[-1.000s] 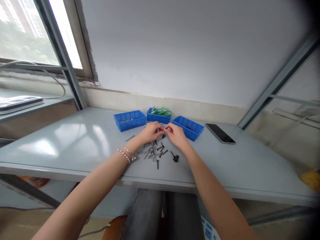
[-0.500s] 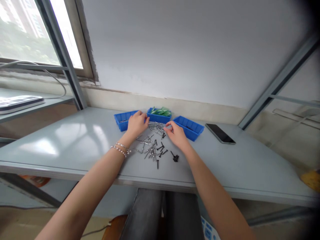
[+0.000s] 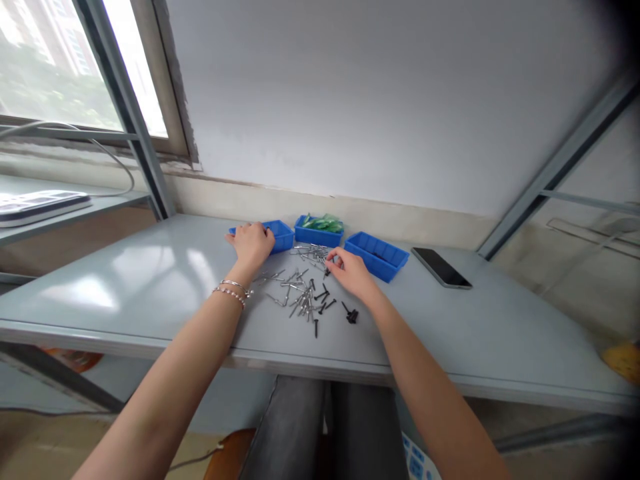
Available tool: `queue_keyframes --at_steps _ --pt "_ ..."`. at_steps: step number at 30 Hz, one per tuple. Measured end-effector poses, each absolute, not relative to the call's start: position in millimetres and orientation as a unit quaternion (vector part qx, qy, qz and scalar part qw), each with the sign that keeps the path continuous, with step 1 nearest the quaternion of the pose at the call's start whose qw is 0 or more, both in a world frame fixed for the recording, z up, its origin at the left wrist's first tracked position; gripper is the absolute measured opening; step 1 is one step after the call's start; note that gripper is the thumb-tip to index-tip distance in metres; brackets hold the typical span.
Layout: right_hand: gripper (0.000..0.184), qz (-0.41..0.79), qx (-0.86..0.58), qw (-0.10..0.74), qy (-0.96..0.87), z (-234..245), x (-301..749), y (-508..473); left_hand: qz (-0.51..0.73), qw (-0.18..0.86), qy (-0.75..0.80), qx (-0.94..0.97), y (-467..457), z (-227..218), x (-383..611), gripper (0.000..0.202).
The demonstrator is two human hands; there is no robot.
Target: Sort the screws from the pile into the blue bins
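Note:
My left hand [image 3: 254, 241] is over the left blue bin [image 3: 284, 239], its outer finger spread over the near rim and its other fingertips partly hidden. My right hand [image 3: 349, 268] is at the far pile of silver pin-like pieces [image 3: 313, 253], thumb and forefinger pinched. Whatever lies between those fingertips is too small to make out. A black screw [image 3: 327, 272] shows just below them. Nearer me is a loose heap of silver rivet-like pieces [image 3: 303, 301] mixed with black screws [image 3: 316, 328]. A small cluster of black screws [image 3: 352, 316] sits to its right.
The middle blue bin [image 3: 319, 237] holds green plastic-looking pieces [image 3: 325, 223]. Dark pieces lie in the right blue bin [image 3: 385, 267]. A phone [image 3: 441, 268] rests farther right on the grey table [image 3: 495, 320]. Metal posts [image 3: 125, 107] and a wall stand behind.
My left hand has moved left, from the bin's right side to over its left part. My right hand has shifted slightly down and stays beside the far pile.

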State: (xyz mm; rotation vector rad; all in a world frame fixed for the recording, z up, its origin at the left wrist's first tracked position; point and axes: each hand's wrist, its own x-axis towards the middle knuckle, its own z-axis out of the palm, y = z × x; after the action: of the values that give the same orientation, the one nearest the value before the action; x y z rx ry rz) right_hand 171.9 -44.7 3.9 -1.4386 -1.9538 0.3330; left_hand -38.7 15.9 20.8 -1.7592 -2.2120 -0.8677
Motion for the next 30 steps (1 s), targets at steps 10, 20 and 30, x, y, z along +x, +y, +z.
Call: queue_keyframes --at_steps 10,20,30 --pt "0.012 0.143 -0.544 0.300 -0.771 7 171 -47 -0.296 0.112 -0.726 -0.610 20 13 -46 0.030" --pt "0.030 0.169 -0.514 0.218 -0.812 7 173 -48 -0.279 0.079 -0.732 -0.617 17 18 -45 0.030" --pt "0.011 0.175 -0.499 0.178 -0.830 1 168 -46 -0.324 0.079 -0.646 -0.686 3 16 -10 0.022"
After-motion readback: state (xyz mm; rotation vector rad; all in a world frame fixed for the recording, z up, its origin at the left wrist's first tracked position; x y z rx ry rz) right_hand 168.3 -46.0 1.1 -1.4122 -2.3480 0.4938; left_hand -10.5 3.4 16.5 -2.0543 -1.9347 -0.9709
